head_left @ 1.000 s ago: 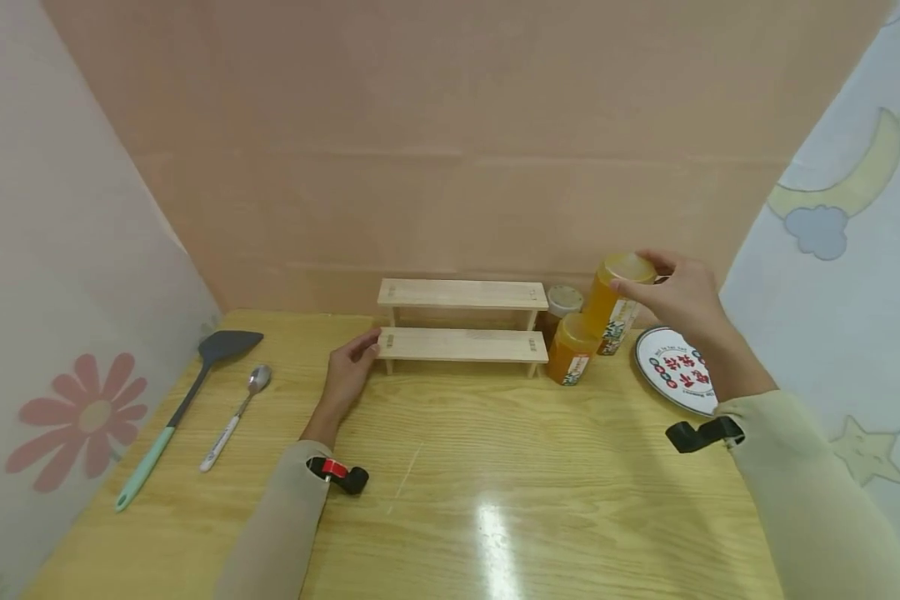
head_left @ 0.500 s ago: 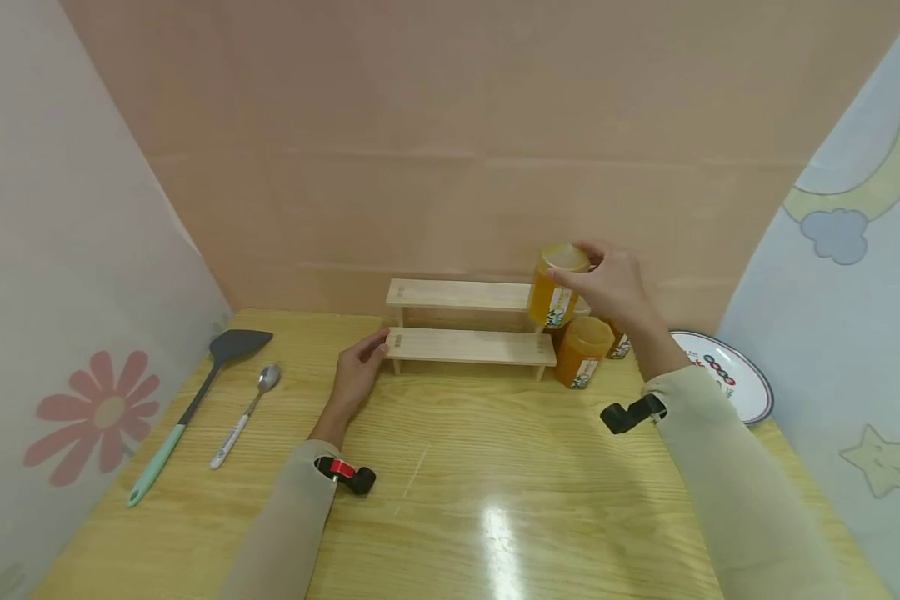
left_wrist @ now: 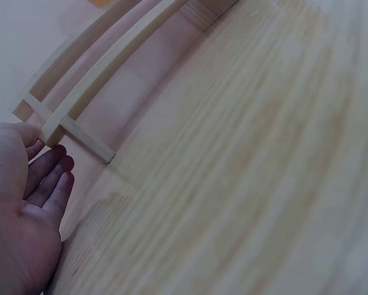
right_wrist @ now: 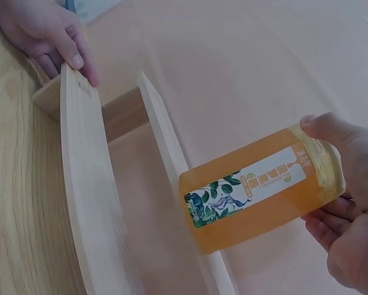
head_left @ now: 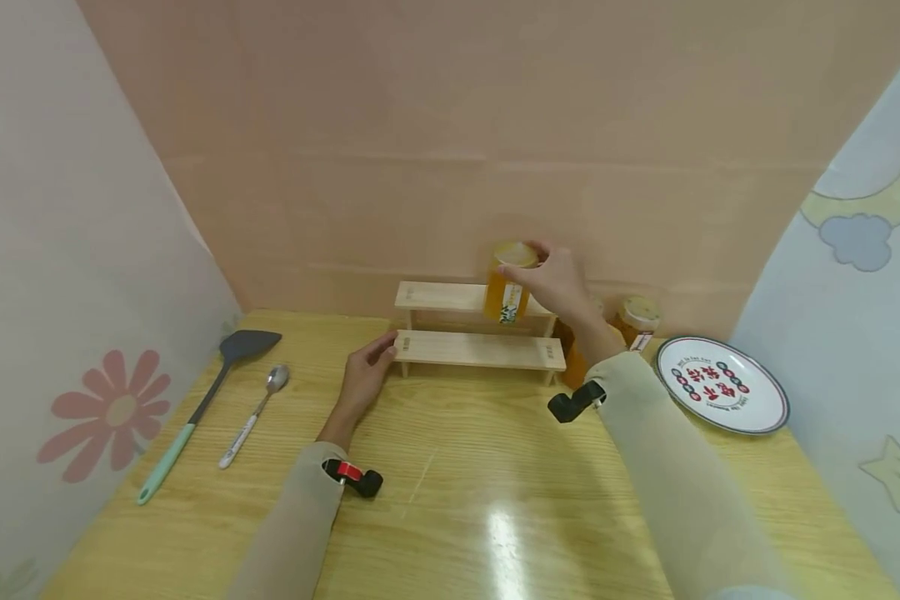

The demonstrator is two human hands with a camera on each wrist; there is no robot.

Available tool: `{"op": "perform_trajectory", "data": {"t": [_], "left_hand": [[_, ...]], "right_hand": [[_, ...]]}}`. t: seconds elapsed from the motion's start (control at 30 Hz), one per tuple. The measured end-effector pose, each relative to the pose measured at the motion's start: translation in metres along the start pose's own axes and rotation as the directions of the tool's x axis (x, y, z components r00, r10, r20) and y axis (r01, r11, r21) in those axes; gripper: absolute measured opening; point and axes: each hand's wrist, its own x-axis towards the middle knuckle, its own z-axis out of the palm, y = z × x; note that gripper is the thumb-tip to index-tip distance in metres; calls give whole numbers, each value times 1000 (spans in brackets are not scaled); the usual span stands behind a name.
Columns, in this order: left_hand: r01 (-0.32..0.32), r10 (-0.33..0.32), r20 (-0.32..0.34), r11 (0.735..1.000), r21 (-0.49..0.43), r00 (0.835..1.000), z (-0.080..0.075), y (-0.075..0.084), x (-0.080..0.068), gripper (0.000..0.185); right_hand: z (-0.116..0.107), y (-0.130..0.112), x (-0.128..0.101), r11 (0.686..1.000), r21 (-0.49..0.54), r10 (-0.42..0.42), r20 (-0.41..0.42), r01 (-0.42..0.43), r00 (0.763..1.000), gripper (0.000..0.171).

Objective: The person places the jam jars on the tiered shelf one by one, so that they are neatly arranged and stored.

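My right hand point(head_left: 543, 279) grips an amber honey jar point(head_left: 504, 292) by its lid end, fingers and thumb curled round it. The jar point(right_wrist: 257, 190) is tilted, with its base just over the upper shelf of a small two-tier wooden rack point(head_left: 480, 350). I cannot tell whether the base touches the shelf. My left hand point(head_left: 363, 375) rests on the table at the rack's left end. Its thumb lies against the end of the lower shelf point(right_wrist: 85, 184), and its fingers point(left_wrist: 51, 178) are relaxed and hold nothing.
A second honey jar point(head_left: 637, 321) stands right of the rack by the back wall, and another is mostly hidden behind my right forearm. A patterned plate point(head_left: 723, 385) lies at the right. A spatula point(head_left: 210, 392) and a spoon point(head_left: 258, 404) lie at the left. Walls close in three sides.
My right hand has carried the jar leftward from beside the other jars to above the rack's upper shelf. The left hand has stayed at the rack's left end.
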Motion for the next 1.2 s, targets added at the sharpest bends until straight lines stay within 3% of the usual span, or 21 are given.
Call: {"op": "perform_trajectory", "data": {"t": [0.27,0.47,0.73,1.07,1.2], "left_hand": [[11,-11,10,1000,14,1000,4,1,1,39],[7,-7,6,1000,10,1000,1,2,2,39],[12,-12,0,1000,13,1000,-4,-2,1,40],[42,-43,24,999,27,999,-5,31,-10,40],[35,-35,20,999,21,999,-6,21,-6,41]], "right_hand": [[15,-4,6,1000,13,-21,-17,21,1000,76],[21,-7,10,1000,17,-20,-38,20,999,86],[12,-2,5,990,141,-18,48,11,999,77],[10,3,6,979,204,-43,80,26,996,67],[18,-1,12,974,224,-42,78,24,996,66]]}}
